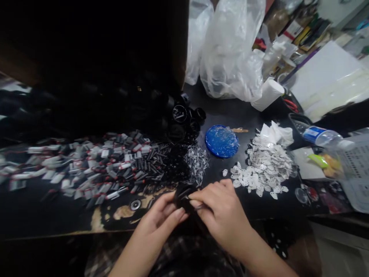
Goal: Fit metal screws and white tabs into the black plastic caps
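Note:
Near the front edge of the black table, my left hand [165, 217] is closed around a round black plastic part [182, 195]. My right hand [223, 211] meets it from the right, thumb and fingers pinched at the part's edge. Whatever is between those fingertips is too small and dark to make out. Just beyond my hands lie a heap of small silvery metal pieces [197, 163] and a pile of dark springs [151, 159]. To the right spreads a heap of flat white tabs with holes [269, 163].
Grey-and-white cylindrical pieces with red ends [83, 165] cover the left. Black round housings [180, 113] sit behind, beside a large dark box opening. A blue lid [221, 144] holds clear film. Plastic bags [230, 50], a bottle [324, 135] and a basket [357, 169] stand rightward.

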`<state>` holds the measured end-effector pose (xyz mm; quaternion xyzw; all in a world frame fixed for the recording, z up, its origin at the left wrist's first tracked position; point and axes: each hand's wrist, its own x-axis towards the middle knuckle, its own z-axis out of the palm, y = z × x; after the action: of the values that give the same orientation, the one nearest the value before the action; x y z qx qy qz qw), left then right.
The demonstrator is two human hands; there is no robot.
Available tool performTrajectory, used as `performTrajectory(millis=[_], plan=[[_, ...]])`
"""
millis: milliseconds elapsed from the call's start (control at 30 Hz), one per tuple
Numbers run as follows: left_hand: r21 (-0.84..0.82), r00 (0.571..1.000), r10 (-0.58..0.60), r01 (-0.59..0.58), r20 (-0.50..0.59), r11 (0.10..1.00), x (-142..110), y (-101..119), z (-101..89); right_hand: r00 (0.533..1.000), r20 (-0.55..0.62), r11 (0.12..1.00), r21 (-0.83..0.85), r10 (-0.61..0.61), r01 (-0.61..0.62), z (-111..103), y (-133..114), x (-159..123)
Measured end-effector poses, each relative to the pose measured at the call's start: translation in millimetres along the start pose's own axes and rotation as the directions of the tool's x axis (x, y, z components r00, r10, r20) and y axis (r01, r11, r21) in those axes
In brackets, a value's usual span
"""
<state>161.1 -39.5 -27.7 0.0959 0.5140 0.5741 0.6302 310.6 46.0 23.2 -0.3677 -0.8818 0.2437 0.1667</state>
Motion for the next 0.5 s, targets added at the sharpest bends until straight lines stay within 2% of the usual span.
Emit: performTrajectory(millis=[67,133,233,367,500], plan=[[-0.027,1.0,0.0,-0.001,-0.016,1.0,1,-1,1.4,0.996,-0.035,0.993,-0.078,0.083,-0.085,-12,15,-1],[-0.048,0.999,0.013,-0.015,-0.029,0.999,2,-1,2.9,0.978,-0.059,0.94,-0.269,0.2,-0.208,-23,34,1],[-0.07,0.997,0.03,-0.035,-0.071,0.997,1,-4,3.5,0.96,-0.003,0.843,-0.477,0.282,-0.249,-30,58,7],[-0.121,0.995,-0.018,0.006,-0.098,0.993,0,-6,3.9,0.959,0.011,0.844,-0.479,0.282,-0.242,-27,65,11],[-0.206,0.998,-0.008,-0.006,-0.068,0.978,-3,-4,11.0,0.968,0.025,0.899,-0.376,0.25,-0.223,-14,47,10]])
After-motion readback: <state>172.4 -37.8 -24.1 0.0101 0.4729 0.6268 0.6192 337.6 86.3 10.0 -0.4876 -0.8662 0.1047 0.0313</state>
